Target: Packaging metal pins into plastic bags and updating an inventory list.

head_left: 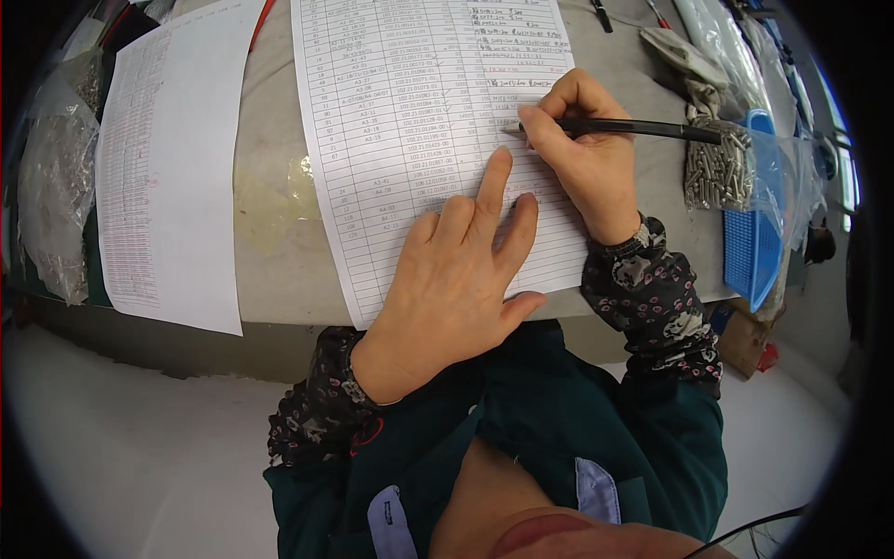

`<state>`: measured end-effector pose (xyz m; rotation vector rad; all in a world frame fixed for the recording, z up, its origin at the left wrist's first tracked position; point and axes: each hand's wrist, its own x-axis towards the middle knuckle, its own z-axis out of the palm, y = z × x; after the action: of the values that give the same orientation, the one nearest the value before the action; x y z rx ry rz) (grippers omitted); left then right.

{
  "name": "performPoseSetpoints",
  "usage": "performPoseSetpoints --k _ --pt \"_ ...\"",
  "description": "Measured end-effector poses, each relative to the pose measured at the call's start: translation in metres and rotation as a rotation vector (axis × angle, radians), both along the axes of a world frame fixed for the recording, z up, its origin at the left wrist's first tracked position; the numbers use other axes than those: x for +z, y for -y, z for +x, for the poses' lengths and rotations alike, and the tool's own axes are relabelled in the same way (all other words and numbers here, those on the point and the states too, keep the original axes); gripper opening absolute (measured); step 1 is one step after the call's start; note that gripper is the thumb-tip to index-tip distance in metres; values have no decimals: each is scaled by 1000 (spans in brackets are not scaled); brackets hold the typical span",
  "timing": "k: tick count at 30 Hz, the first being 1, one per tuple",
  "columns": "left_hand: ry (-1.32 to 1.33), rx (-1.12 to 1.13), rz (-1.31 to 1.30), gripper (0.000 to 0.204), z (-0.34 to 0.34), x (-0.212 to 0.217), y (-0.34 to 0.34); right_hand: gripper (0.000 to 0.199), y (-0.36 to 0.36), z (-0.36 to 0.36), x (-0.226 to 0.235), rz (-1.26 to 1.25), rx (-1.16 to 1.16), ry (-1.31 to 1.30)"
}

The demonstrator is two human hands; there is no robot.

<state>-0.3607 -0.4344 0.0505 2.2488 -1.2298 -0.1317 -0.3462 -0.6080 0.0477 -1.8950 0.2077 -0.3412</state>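
A printed table sheet (400,112) lies on the grey workbench (270,252) in front of me. My left hand (456,279) rests flat on its lower part, the index finger stretched out along a row. My right hand (582,154) grips a black pen (633,128), whose tip touches the sheet near the right-hand columns. Handwritten notes sit in the sheet's upper right area.
A second printed sheet (168,168) lies to the left, overhanging the bench edge. A clear bag of small metal parts (56,186) sits at far left. At right stand a blue mesh basket (754,242), a bag of metal pins (717,163) and a cloth glove (684,56).
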Motion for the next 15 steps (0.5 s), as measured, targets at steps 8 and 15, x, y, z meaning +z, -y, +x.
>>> performPoseSetpoints --k 8,15 --pt "12 0 -16 72 0 -1 0 17 -1 -1 0 -60 2 7" --pt "14 -4 -15 72 1 -1 0 17 -2 0 2 -134 3 12"
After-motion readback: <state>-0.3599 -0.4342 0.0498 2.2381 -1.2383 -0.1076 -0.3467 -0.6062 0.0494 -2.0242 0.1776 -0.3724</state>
